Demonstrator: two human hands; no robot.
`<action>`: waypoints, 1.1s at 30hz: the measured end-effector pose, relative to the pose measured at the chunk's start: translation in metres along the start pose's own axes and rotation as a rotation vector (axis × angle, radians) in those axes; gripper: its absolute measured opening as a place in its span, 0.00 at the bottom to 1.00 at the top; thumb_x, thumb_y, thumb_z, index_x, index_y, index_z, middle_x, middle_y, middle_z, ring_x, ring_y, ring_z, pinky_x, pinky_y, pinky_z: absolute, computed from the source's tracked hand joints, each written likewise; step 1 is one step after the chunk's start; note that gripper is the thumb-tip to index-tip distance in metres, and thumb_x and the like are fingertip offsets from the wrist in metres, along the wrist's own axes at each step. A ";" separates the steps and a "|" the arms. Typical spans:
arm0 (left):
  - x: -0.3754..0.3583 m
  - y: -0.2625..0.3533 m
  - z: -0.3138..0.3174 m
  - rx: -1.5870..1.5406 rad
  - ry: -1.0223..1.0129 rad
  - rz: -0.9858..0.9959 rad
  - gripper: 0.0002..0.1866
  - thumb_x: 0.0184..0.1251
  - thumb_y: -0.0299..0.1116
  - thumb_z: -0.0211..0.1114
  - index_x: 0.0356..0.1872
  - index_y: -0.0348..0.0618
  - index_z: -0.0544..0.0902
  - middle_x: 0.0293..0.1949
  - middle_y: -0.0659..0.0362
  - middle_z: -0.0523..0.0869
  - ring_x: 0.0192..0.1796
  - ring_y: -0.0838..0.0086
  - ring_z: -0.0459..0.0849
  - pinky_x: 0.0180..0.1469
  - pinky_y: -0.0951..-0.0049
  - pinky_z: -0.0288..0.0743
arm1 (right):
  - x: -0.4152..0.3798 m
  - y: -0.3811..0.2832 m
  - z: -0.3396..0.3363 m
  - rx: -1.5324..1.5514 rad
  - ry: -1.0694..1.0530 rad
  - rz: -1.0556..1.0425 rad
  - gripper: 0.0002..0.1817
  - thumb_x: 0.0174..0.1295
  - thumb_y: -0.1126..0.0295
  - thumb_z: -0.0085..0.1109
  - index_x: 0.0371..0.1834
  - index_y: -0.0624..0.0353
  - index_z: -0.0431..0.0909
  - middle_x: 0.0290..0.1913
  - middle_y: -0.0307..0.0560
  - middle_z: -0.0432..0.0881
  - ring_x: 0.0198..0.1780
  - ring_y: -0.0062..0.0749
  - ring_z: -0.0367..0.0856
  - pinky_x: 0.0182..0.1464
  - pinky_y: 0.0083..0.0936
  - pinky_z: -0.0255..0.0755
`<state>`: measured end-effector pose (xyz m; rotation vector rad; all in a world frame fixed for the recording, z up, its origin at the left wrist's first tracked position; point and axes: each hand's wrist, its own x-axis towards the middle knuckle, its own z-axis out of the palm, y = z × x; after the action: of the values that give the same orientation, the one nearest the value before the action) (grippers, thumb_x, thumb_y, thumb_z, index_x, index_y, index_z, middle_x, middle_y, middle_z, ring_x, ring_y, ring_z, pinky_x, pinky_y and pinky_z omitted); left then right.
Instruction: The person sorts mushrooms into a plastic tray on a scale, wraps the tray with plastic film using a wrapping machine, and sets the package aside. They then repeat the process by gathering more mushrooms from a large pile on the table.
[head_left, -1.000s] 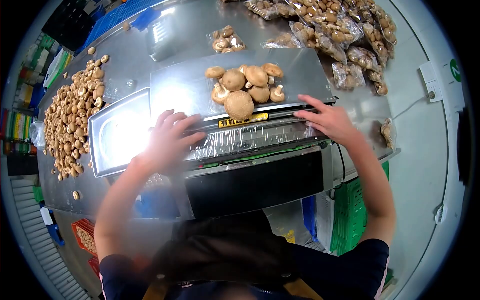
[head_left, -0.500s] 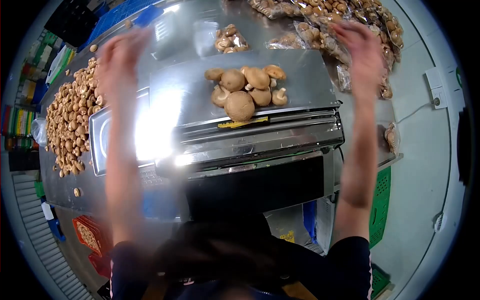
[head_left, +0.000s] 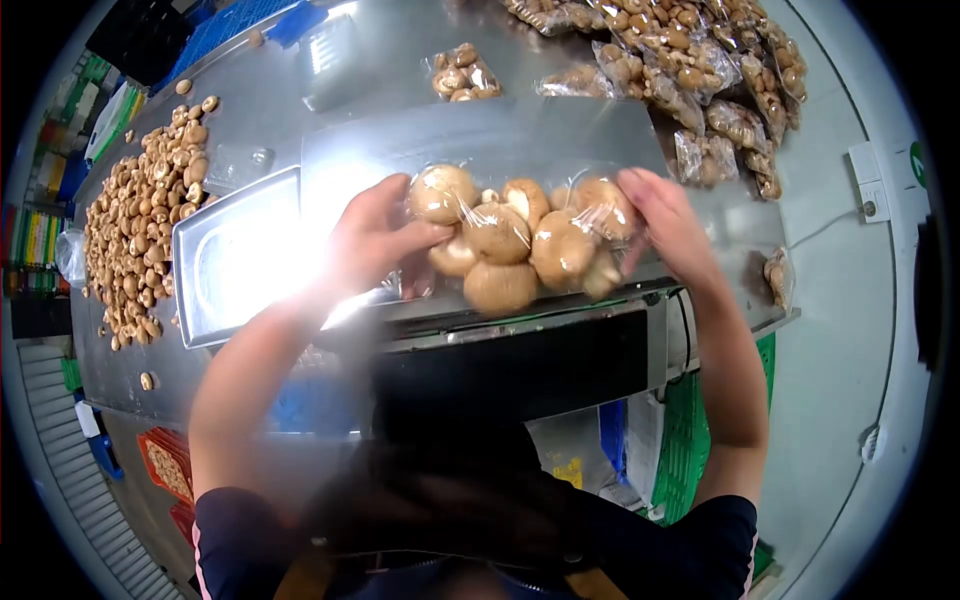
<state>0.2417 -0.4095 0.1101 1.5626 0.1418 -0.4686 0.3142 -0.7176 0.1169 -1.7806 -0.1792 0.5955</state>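
Observation:
A pack of several brown mushrooms (head_left: 498, 235) under clear plastic film is held between my two hands, over the front of the metal wrapping machine (head_left: 520, 325). My left hand (head_left: 375, 235) grips its left end, with the thumb on top near the mushrooms. At the right end, my right hand (head_left: 668, 222) has its fingers closed on the film. The film looks tight and shiny over the mushrooms. Its underside is hidden.
Loose mushrooms (head_left: 140, 230) are heaped at the left, beside a metal tray (head_left: 185, 285). Wrapped packs (head_left: 690, 75) pile up at the back right. One small pack (head_left: 462, 74) lies behind the machine, another (head_left: 777, 275) at the right edge.
Both hands have come down and inward from the raised sides onto the mushrooms. The mushrooms, loose on the plate before, are now under film and nearer to me.

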 end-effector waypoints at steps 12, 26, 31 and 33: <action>-0.109 -0.128 0.058 0.029 0.197 -0.233 0.09 0.70 0.29 0.56 0.43 0.39 0.67 0.22 0.61 0.75 0.15 0.80 0.69 0.16 0.78 0.61 | -0.126 0.140 0.105 -0.265 0.473 0.053 0.08 0.69 0.69 0.56 0.38 0.63 0.71 0.25 0.46 0.77 0.23 0.24 0.76 0.27 0.23 0.71; -0.261 -0.259 -0.050 0.276 0.156 -0.452 0.16 0.69 0.40 0.59 0.25 0.38 0.79 0.14 0.65 0.72 0.10 0.80 0.66 0.10 0.78 0.55 | -0.216 0.185 0.156 0.069 0.291 0.683 0.19 0.64 0.66 0.59 0.17 0.65 0.75 0.14 0.40 0.70 0.17 0.17 0.66 0.21 0.21 0.61; -0.264 -0.384 -0.028 -0.039 0.242 -0.475 0.12 0.67 0.40 0.59 0.33 0.40 0.78 0.24 0.59 0.76 0.19 0.80 0.68 0.25 0.80 0.63 | -0.206 0.249 0.281 -0.596 0.034 0.190 0.07 0.55 0.67 0.61 0.27 0.59 0.84 0.22 0.46 0.82 0.25 0.28 0.78 0.33 0.29 0.75; -0.263 -0.373 -0.015 -0.272 0.232 -0.407 0.12 0.68 0.39 0.58 0.36 0.39 0.77 0.29 0.57 0.77 0.22 0.79 0.69 0.29 0.78 0.64 | -0.197 0.246 0.305 0.196 -0.042 0.369 0.09 0.57 0.65 0.62 0.32 0.59 0.83 0.28 0.45 0.83 0.31 0.31 0.81 0.37 0.32 0.77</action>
<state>-0.1327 -0.3212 -0.1358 1.3151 0.6839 -0.5570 -0.0466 -0.6117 -0.1087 -1.6199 0.1794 0.8823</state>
